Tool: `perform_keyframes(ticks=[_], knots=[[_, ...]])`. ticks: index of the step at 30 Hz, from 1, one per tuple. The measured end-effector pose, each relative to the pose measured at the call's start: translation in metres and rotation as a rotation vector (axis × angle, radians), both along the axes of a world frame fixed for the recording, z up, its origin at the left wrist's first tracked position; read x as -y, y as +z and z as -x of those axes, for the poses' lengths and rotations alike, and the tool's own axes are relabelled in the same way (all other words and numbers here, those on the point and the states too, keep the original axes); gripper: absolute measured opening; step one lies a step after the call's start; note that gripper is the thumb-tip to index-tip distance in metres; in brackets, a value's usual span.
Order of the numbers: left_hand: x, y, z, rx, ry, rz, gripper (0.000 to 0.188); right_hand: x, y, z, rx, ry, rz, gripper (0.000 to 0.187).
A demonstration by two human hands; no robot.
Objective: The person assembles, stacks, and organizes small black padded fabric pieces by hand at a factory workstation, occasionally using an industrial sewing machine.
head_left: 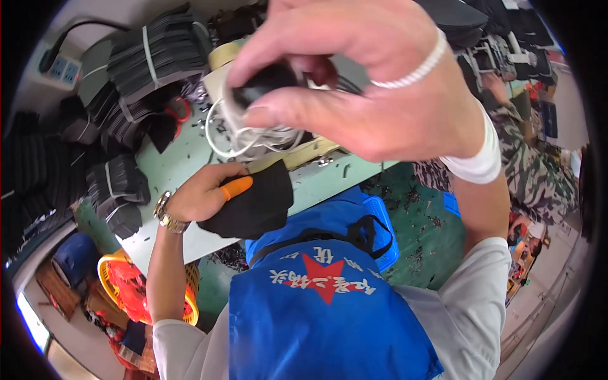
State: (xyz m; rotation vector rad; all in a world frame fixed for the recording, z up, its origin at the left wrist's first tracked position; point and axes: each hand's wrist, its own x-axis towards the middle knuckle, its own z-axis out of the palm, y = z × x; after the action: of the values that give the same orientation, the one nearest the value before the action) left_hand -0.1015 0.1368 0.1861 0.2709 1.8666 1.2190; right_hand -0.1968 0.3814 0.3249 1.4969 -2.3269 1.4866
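My left hand (206, 195) is at the table's front edge, a metal watch on its wrist and an orange cover on one finger. It grips a black fabric piece (256, 199), which hangs partly past the edge. Raised close to the camera, my right hand (373, 76) has its fingers curled round a dark, rounded thing (266, 85). Blur and the fingers keep me from making out what that is. Behind and below that hand, loops of white cord (218, 145) lie on the table.
Tied stacks of black pieces (158, 54) fill the table's left and back. Red-handled scissors (182, 113) lie beside them. A yellow basket (109, 269) with red contents stands at the lower left, a blue crate (387, 244) below the table. At the right, a person in camouflage (535, 171) works.
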Motion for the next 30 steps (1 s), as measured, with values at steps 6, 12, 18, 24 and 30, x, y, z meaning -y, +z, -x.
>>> perform_keyframes(ticks=[6, 12, 18, 24, 30], knots=[[0.009, -0.011, 0.012, -0.08, -0.02, 0.014, 0.024, 0.002, 0.004, -0.012, 0.401, -0.214, 0.121, 0.045], [0.016, -0.01, 0.027, -0.107, 0.039, -0.018, 0.028, -0.02, -0.047, -0.024, 0.524, -0.544, 0.107, 0.019], [-0.017, 0.0, 0.037, -0.57, -0.179, 0.125, 0.027, -0.024, -0.162, -0.044, 0.088, -0.305, -0.428, 0.027], [0.007, 0.0, 0.034, -0.118, -0.16, -0.047, 0.046, -0.064, -0.095, -0.041, -0.034, -0.517, -0.476, 0.01], [0.005, 0.0, 0.05, 0.004, 0.182, -0.238, 0.046, -0.077, -0.142, -0.039, -0.116, -0.557, -0.521, 0.015]])
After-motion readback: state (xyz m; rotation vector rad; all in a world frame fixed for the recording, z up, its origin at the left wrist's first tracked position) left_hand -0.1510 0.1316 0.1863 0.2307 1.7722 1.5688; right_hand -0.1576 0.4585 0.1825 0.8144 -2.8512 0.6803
